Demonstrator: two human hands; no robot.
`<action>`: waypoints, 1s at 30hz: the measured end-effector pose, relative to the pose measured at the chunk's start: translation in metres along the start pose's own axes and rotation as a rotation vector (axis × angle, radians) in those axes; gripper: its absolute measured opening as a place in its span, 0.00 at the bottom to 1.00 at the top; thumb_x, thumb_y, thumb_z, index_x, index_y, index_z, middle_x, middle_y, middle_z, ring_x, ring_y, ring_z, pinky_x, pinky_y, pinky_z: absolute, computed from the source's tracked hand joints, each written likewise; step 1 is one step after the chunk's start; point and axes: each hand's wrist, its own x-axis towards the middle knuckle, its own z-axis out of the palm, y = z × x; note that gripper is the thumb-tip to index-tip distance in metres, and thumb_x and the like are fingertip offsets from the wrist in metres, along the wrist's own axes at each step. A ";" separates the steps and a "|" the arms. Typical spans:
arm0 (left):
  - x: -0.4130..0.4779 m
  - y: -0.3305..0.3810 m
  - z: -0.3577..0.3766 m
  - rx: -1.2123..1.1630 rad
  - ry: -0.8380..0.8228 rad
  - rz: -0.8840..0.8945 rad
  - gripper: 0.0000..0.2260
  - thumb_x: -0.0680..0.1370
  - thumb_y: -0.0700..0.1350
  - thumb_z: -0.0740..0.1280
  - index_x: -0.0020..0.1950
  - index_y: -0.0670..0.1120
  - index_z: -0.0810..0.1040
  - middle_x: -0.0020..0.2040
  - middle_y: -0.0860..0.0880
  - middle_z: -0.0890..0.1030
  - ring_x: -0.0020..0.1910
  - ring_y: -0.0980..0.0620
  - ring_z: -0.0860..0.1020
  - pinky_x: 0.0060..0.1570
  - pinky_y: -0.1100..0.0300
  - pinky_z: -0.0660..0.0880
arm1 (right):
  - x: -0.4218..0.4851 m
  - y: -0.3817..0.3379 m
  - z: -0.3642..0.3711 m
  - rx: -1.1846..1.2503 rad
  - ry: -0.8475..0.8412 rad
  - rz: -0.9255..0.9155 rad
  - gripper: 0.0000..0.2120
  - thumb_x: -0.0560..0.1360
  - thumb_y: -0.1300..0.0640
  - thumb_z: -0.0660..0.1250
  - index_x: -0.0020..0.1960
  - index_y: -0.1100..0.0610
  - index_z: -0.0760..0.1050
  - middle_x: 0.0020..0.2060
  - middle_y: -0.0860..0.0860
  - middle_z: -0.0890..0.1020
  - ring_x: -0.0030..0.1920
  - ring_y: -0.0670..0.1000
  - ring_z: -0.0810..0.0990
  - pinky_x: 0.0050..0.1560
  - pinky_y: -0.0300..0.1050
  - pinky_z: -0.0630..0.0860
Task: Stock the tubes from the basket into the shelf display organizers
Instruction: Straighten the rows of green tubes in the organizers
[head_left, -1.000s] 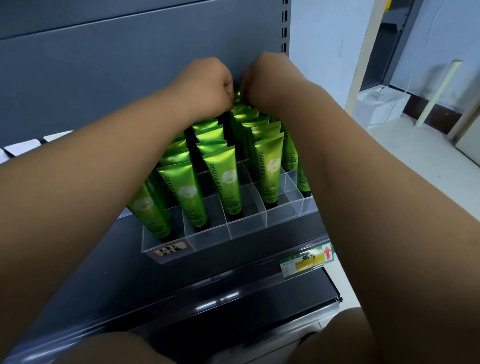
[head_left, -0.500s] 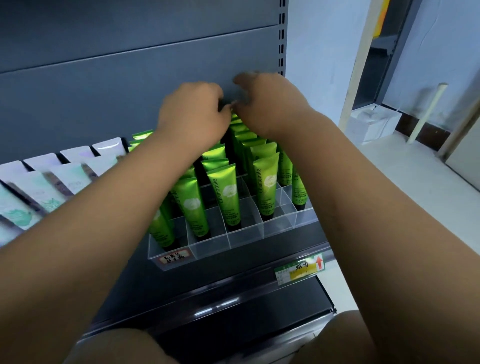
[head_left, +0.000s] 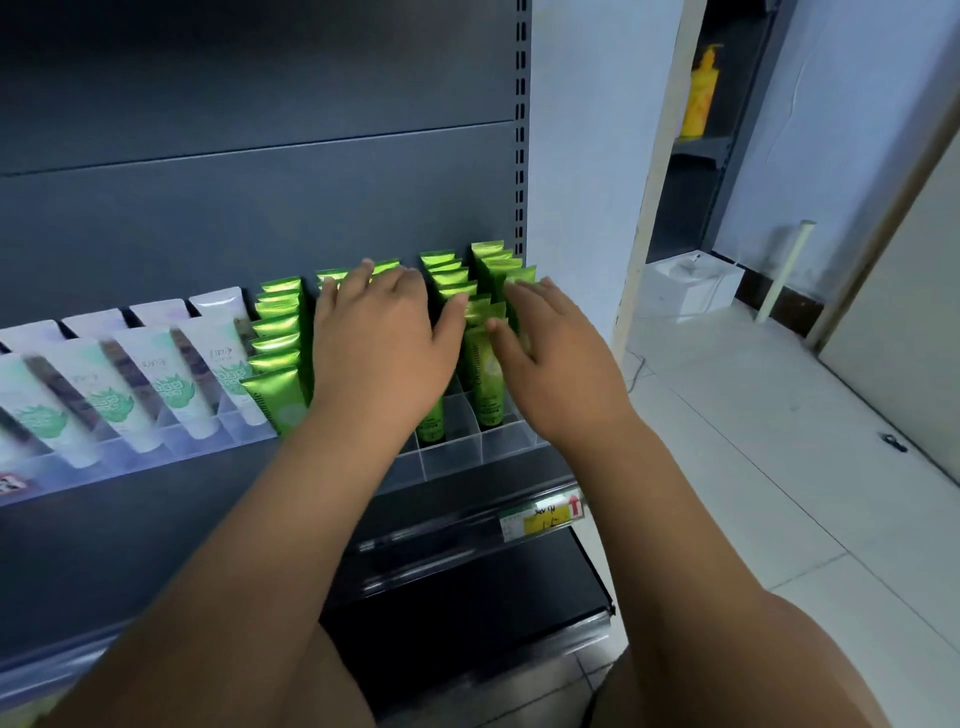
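Note:
Several shiny green tubes (head_left: 275, 332) stand cap-down in rows inside a clear plastic organizer (head_left: 452, 460) on the dark shelf. My left hand (head_left: 382, 332) lies flat over the middle rows with fingers straight and spread, touching the tube tops. My right hand (head_left: 545, 348) hovers over the right rows, fingers straight, its thumb against a green tube (head_left: 488, 374) at the front. Neither hand holds a tube. The basket is out of sight.
White and mint tubes (head_left: 171, 374) fill a second organizer to the left. A yellow price tag (head_left: 543, 517) sits on the shelf edge (head_left: 441, 525). A lower shelf (head_left: 467, 613) juts out below. Tiled floor (head_left: 753, 467), a white box (head_left: 691, 286) and a yellow bottle (head_left: 698, 93) lie right.
Both hands have drawn back from the rear of the green rows and uncurled, now lying flat over the tube tops. The view has pulled back and shifted right.

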 end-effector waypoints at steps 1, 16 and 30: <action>-0.002 0.004 0.001 0.002 0.005 0.005 0.27 0.82 0.62 0.54 0.59 0.41 0.79 0.61 0.42 0.82 0.71 0.39 0.72 0.70 0.38 0.66 | -0.003 0.004 -0.004 0.006 0.002 -0.011 0.23 0.84 0.48 0.59 0.76 0.57 0.69 0.74 0.52 0.72 0.77 0.52 0.63 0.75 0.48 0.63; 0.000 0.050 0.035 -0.080 0.060 0.197 0.19 0.80 0.57 0.63 0.64 0.47 0.81 0.60 0.49 0.83 0.66 0.44 0.74 0.69 0.38 0.67 | 0.012 0.063 -0.027 0.196 0.014 0.139 0.19 0.82 0.57 0.61 0.72 0.52 0.73 0.70 0.48 0.76 0.70 0.47 0.72 0.63 0.34 0.63; 0.014 0.077 0.061 -0.117 0.048 0.183 0.11 0.78 0.50 0.70 0.58 0.50 0.83 0.53 0.51 0.84 0.61 0.43 0.75 0.66 0.42 0.67 | 0.027 0.091 -0.015 0.190 0.004 0.139 0.11 0.80 0.54 0.65 0.60 0.53 0.81 0.55 0.46 0.84 0.55 0.45 0.80 0.53 0.37 0.72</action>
